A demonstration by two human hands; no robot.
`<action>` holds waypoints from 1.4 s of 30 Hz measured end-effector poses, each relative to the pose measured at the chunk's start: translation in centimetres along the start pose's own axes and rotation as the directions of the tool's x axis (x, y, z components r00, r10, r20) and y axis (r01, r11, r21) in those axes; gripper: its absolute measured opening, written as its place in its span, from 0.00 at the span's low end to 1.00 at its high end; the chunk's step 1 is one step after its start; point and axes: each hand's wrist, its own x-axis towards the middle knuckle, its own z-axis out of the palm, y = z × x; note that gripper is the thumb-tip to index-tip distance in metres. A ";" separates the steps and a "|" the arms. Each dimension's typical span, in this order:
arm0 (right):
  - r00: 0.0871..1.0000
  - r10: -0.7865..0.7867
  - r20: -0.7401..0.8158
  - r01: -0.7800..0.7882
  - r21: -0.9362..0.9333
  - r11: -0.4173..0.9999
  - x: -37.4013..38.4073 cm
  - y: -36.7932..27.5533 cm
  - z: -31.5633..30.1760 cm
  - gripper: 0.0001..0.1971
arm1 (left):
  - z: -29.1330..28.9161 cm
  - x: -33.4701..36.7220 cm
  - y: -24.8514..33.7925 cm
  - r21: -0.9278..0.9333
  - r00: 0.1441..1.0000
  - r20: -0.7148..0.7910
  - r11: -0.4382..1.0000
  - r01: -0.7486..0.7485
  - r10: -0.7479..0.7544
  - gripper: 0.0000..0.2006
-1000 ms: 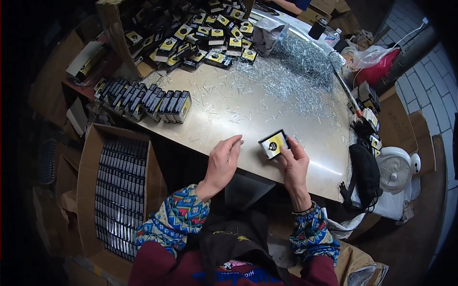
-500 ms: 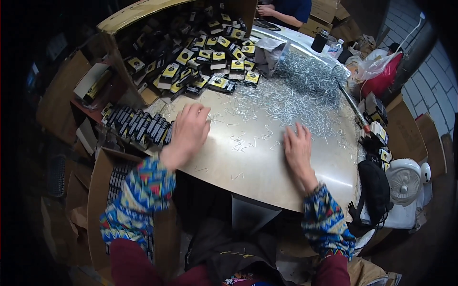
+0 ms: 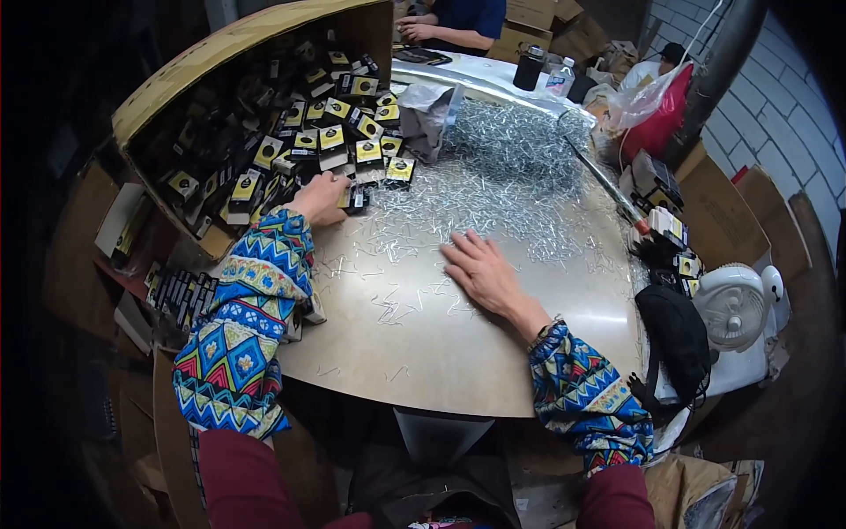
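Along our right side we find a round white fan (image 3: 733, 304), with a black strapped pouch (image 3: 674, 331) just left of it. Behind the fan, an open cardboard carton (image 3: 718, 212) sits near a white brick wall (image 3: 760, 101). Farther up, we see a red bag (image 3: 665, 115) beside a dark pillar (image 3: 721, 70). Across from us, a black flask (image 3: 529, 69) stands near a clear bottle (image 3: 560, 79); beyond are a person in dark blue (image 3: 471, 18) and stacked brown boxes (image 3: 522, 40).
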 end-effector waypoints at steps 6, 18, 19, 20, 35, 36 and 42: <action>0.989 0.145 0.018 -0.145 -0.029 0.989 -3.0 -0.5 -2.0 0.20 | -2.1 -2.7 2.6 0.081 0.972 0.228 0.993 -0.083 0.063 0.40; 0.993 0.114 0.026 -0.110 -0.129 0.986 -6.9 -4.3 -3.7 0.20 | -7.3 -6.2 7.5 -0.413 0.945 0.280 0.867 0.279 -0.171 0.23; 0.994 0.110 0.023 -0.106 -0.132 0.986 -7.3 -4.6 -3.8 0.20 | -7.2 -7.0 7.4 -0.415 0.946 0.274 0.866 0.278 -0.173 0.23; 0.997 0.036 0.070 -0.035 -0.018 0.999 -7.7 -4.9 -3.9 0.20 | -6.9 -7.9 7.1 -0.636 0.957 0.254 0.722 0.272 -0.137 0.23; 0.992 0.107 0.066 -0.119 0.209 0.971 -6.7 -5.2 -3.5 0.27 | 8.2 -34.6 12.6 -0.837 0.890 0.376 -0.507 0.206 -0.259 0.15; 0.996 0.079 0.048 -0.088 0.220 0.972 -5.7 -6.9 -3.0 0.26 | 10.3 -35.8 13.6 -0.795 0.847 0.489 -0.507 0.333 -0.210 0.14; 0.997 0.067 0.036 -0.071 0.109 0.992 -7.4 -14.5 -0.3 0.21 | 17.4 -38.8 20.3 -0.742 0.764 0.645 -0.246 0.623 -0.012 0.14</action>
